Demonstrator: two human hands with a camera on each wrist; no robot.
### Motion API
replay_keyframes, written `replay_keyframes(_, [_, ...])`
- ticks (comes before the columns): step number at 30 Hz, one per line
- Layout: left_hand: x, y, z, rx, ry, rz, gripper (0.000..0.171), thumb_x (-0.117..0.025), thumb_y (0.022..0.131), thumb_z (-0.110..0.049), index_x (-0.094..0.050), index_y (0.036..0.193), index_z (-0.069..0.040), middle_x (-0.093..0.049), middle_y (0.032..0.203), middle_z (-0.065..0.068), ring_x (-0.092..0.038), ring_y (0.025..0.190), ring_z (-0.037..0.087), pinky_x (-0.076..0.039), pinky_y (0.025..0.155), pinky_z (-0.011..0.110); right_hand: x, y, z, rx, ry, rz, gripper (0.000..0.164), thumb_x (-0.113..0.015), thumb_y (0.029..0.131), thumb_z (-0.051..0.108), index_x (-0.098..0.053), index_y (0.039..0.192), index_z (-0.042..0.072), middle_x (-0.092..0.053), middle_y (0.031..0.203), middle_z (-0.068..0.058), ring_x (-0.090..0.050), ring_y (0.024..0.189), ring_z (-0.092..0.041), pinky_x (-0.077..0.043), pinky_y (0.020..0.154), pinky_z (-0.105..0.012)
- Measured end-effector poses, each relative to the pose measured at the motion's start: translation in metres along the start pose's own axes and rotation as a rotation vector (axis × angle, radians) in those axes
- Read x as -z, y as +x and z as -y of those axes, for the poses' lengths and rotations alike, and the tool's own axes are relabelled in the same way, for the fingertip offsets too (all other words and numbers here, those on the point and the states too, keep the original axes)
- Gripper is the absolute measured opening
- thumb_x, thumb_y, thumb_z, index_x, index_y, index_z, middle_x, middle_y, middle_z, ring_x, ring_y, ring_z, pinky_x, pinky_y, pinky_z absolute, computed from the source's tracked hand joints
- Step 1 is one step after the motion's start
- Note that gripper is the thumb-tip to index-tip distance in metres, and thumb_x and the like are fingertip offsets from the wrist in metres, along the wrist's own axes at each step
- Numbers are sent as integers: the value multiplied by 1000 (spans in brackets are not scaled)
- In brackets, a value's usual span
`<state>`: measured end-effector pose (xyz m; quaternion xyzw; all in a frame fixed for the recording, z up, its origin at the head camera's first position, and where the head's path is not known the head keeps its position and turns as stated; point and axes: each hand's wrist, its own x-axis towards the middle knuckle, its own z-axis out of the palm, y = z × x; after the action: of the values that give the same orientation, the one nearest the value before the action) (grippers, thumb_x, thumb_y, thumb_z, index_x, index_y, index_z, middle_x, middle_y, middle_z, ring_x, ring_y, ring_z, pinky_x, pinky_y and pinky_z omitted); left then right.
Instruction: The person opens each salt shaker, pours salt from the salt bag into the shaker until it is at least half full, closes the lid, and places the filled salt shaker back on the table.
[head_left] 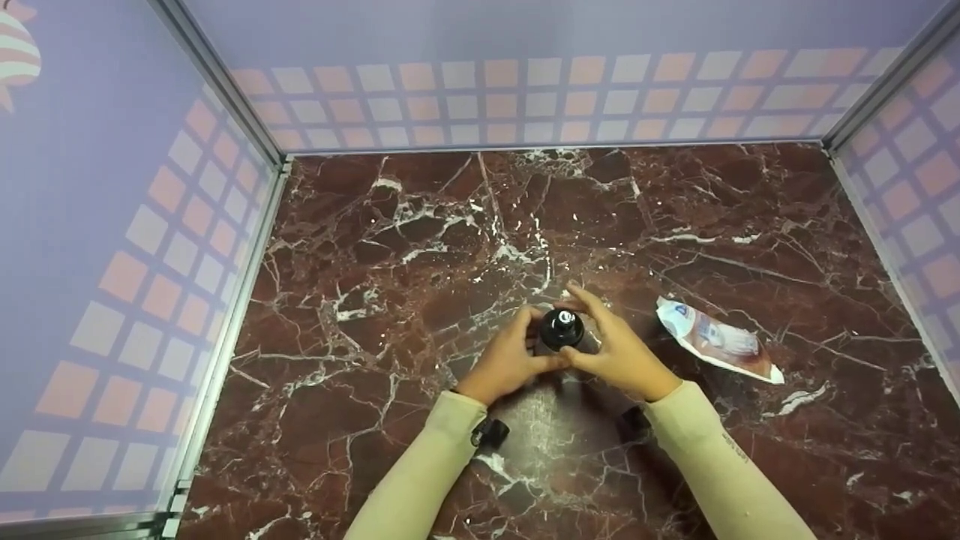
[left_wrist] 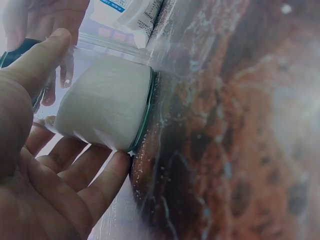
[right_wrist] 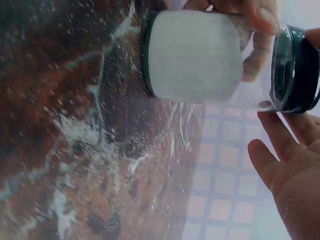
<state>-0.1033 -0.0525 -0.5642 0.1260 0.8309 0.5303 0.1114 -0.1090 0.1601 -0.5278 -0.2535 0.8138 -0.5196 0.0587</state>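
Note:
A clear glass jar (left_wrist: 107,100) stands upright on the table, partly filled with a white granular substance. Its black lid (head_left: 561,328) is on top, and the glass below it shows in the right wrist view. My left hand (head_left: 508,361) holds the jar's body from the left, with fingers curved along the glass. From the right, my right hand (head_left: 621,358) grips the lid, thumb on the near side and fingers on the far side.
To the right of my hands lies a white and brown plastic packet (head_left: 718,339). White grains (right_wrist: 77,130) are scattered over the dark red marbled tabletop (head_left: 322,442). Panels with pink and white squares (head_left: 502,105) border the table at the back and sides.

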Motion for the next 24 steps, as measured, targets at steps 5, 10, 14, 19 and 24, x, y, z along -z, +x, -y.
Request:
replay_keyframes(5, [1, -2, 1, -7, -23, 1, 75, -87, 75, -53, -49, 133, -23, -62, 135, 0, -63, 123, 17, -51, 104, 28, -6, -2, -1, 16, -32, -48, 88, -84, 86, 9, -35, 159, 8, -60, 145, -12, -54, 136, -26, -33, 121, -48])
replay_keyframes(10, [3, -2, 1, -27, -20, -9, 73, -88, 76, -48, -50, 133, -21, -64, 133, 2, -64, 121, 16, -51, 103, 25, -13, -5, 0, 67, -150, -110, 80, -83, 87, 14, -41, 154, 1, -58, 146, -17, -53, 137, -33, -36, 119, -51])
replay_keyframes(14, [2, -2, 2, -22, -9, -15, 70, -89, 77, -45, -52, 131, -21, -66, 130, 1, -65, 120, 16, -51, 103, 25, -18, -7, 1, 72, -187, -158, 74, -83, 87, 14, -48, 150, 0, -57, 146, -18, -53, 136, -35, -38, 117, -52])
replay_keyframes(19, [0, 0, 3, -13, 9, -15, 68, -89, 79, -41, -52, 133, -21, -65, 132, 1, -64, 122, 18, -51, 104, 28, -20, -8, -4, 44, -175, -156, 68, -81, 90, 18, -50, 148, 2, -58, 146, -16, -53, 137, -33, -38, 118, -50])
replay_keyframes(24, [1, 2, 3, -18, 57, -1, 77, -89, 79, -43, -49, 140, -20, -62, 139, 2, -61, 127, 18, -48, 109, 32, -10, -8, -9, 91, -231, -90, 74, -80, 91, 21, -44, 153, 5, -52, 152, -13, -48, 141, -31, -35, 120, -51])
